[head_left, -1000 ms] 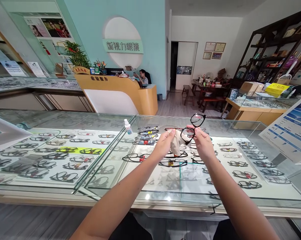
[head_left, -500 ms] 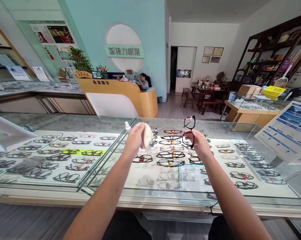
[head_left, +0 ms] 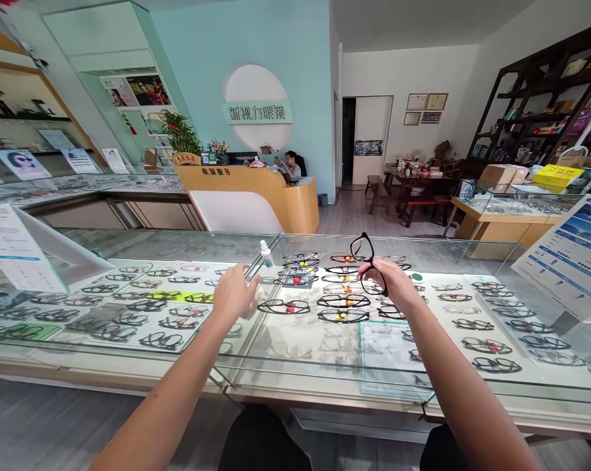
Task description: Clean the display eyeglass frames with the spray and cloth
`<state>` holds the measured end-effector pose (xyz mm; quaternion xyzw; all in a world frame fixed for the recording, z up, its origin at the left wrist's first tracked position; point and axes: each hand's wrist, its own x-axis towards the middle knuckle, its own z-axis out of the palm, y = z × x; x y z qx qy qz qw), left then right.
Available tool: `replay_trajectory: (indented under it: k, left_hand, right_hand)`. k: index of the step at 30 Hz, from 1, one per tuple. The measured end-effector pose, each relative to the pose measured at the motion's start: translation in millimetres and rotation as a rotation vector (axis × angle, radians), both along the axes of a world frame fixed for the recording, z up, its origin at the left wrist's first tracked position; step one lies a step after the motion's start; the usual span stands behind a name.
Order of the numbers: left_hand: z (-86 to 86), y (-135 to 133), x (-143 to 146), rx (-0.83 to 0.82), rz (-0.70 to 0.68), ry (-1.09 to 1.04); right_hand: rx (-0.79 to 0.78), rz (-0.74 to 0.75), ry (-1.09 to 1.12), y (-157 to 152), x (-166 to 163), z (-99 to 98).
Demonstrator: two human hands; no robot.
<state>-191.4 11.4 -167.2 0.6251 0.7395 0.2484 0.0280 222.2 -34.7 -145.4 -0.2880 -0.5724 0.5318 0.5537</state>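
My right hand (head_left: pixel 392 282) pinches a pair of black-framed eyeglasses (head_left: pixel 374 282) by the middle, holding them upright on end above the glass display case. Lower, near the joint between two cases, my left hand (head_left: pixel 235 292) is palm down with its fingers bent. A pale cloth (head_left: pixel 252 306) shows in part under those fingers; most of it is hidden. Just beyond this hand a small white spray bottle (head_left: pixel 266 254) stands on the glass. Beneath the glass top lie rows of eyeglasses (head_left: pixel 343 301), some with red or yellow tags.
A folded sign stand (head_left: pixel 25 252) is on the case at left, another sign (head_left: pixel 570 255) at right. Farther back, a person (head_left: pixel 292 167) sits behind a wooden reception counter (head_left: pixel 300 204). A dark wooden table (head_left: pixel 413 176) with benches stands beyond.
My left hand, which held the pale cloth raised, has moved left and down toward the glass. My right hand still holds the eyeglasses, now tilted differently. The view has shifted slightly.
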Motion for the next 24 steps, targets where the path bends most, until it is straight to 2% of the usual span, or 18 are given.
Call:
replay_trajectory:
  k: [2,5,8,10,13,16,21,24]
  left_hand:
    - [19.0,-14.2,32.3,0.23,-0.138,0.003]
    - [58.4,-36.7,93.3,0.423,-0.487,-0.117]
    - [100.1,-49.1,144.9,0.434,-0.841,-0.111]
    - [123.7,-48.7,166.2,0.456,-0.953,-0.121]
    - [149.3,-40.5,182.6,0.513,-1.011,-0.17]
    - [164.6,-34.1,190.7,0.551,-1.003,-0.231]
    - [173.6,-35.0,194.8,0.511,-0.929,-0.269]
    - [172.8,-34.6,190.2,0.51,-0.88,-0.257]
  right_hand:
    - [0.001,0.042,-0.027,-2.6,-0.8,5.9]
    - [-0.013,0.105,-0.099,-6.6,-0.6,24.0]
    - [0.0,0.208,-0.211,-10.4,4.3,55.1]
    - [0.025,0.281,-0.284,-12.6,10.4,80.2]
    - [0.127,0.248,-0.35,-15.0,21.6,115.4]
    - [0.163,0.222,-0.396,-17.4,31.9,139.9]
    - [0.253,0.061,-0.51,-23.7,39.8,155.7]
    - [0.289,-0.12,-0.54,-26.7,39.2,156.6]
